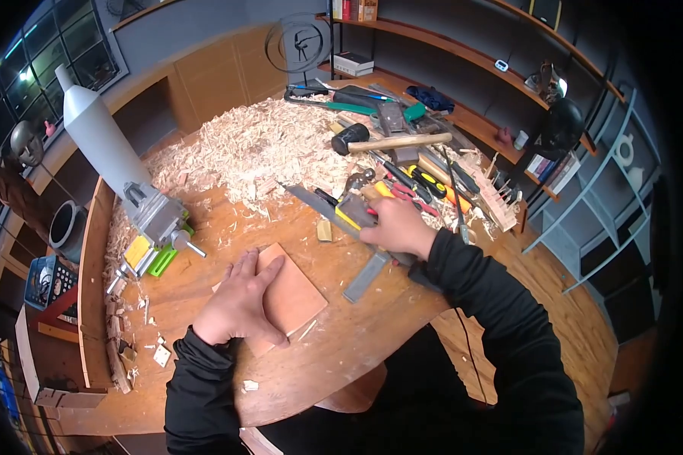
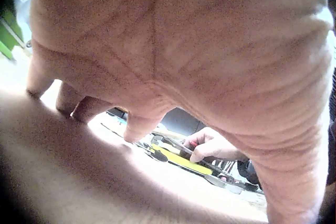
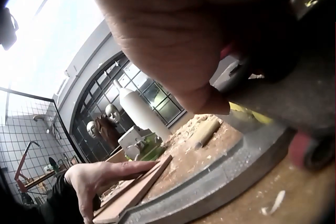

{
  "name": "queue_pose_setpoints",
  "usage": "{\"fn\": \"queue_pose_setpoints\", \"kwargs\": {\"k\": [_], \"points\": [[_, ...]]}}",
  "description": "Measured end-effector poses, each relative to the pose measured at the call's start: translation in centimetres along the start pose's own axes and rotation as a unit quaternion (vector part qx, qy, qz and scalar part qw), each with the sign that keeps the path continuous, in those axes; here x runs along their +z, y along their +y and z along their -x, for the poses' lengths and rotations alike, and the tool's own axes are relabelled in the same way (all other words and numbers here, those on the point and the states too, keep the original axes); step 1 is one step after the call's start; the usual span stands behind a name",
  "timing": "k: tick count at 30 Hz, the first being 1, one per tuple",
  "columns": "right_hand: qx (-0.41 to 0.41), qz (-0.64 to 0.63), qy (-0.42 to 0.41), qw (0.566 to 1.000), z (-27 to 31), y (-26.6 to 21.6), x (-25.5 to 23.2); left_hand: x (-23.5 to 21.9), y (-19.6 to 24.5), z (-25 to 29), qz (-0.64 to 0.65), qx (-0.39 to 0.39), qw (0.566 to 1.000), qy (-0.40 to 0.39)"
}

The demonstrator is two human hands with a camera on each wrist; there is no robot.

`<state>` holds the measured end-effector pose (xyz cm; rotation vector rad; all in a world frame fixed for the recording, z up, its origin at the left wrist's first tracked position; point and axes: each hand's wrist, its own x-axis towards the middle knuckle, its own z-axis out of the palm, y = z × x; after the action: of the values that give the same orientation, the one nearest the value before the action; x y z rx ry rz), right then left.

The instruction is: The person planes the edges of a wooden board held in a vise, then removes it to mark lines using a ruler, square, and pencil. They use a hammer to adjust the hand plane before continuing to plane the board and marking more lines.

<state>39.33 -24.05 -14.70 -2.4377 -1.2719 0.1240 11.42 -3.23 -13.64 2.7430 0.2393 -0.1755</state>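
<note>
My left hand [image 1: 239, 299] presses down with spread fingers on a flat, square, reddish-tan wooden board [image 1: 300, 292] near the front of the bench. Its palm arches above the surface in the left wrist view. At the edge of the tool pile, my right hand [image 1: 402, 226] curls its thumb and fingers around a dark, block-like tool [image 1: 354, 208], largely hidden by the hand. A flat grey metal bar [image 1: 366, 277] extends from under that hand toward the board; the right wrist view shows this metal bar [image 3: 199, 190] close up. A small wood block [image 1: 324, 230] lies between the hands.
Wood shavings [image 1: 243, 152] heap across the back of the bench. A black-headed mallet [image 1: 395, 142], yellow-and-black tools [image 1: 426, 182] and several others crowd the right side. A metal vise [image 1: 155, 216] with a tall grey bottle shape [image 1: 102, 133] stands at left.
</note>
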Motion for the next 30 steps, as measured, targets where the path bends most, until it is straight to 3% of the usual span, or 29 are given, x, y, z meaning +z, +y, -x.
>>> {"fn": "queue_pose_setpoints", "kwargs": {"k": [1, 3, 5, 10, 23, 25, 29, 30], "points": [[0.001, -0.002, -0.002, 1.0, 0.0, -0.1, -0.7, 0.1, -0.1, 0.0, 0.004, 0.002, 1.0, 0.004], [0.058, -0.147, -0.066, 0.985, 0.1, -0.5, -2.9, 0.1, -0.1, -0.1, 0.009, 0.003, 1.0, 0.005], [0.069, -0.192, -0.059, 0.977, -1.0, 1.9, -2.8, 0.0, 0.1, -0.1, 0.005, -0.002, 1.0, 0.003], [0.08, -0.171, -0.023, 0.982, -0.8, 3.3, -5.0, -0.1, 0.1, -0.1, 0.004, -0.007, 1.0, -0.001], [0.057, -0.113, -0.04, 0.991, 1.2, 2.8, -3.7, -0.2, 0.1, 0.0, -0.005, -0.002, 1.0, -0.002], [0.089, -0.122, -0.06, 0.987, 1.2, 2.7, -3.4, -0.1, -0.1, 0.0, -0.009, -0.013, 1.0, 0.008], [0.073, -0.187, -0.043, 0.979, 1.0, 3.2, -1.9, 0.1, -0.7, 0.6, 0.008, -0.006, 1.0, 0.01], [0.072, -0.146, -0.051, 0.985, 0.8, 3.2, -1.8, 0.1, -0.8, 0.6, 0.01, -0.002, 1.0, 0.012]]}}
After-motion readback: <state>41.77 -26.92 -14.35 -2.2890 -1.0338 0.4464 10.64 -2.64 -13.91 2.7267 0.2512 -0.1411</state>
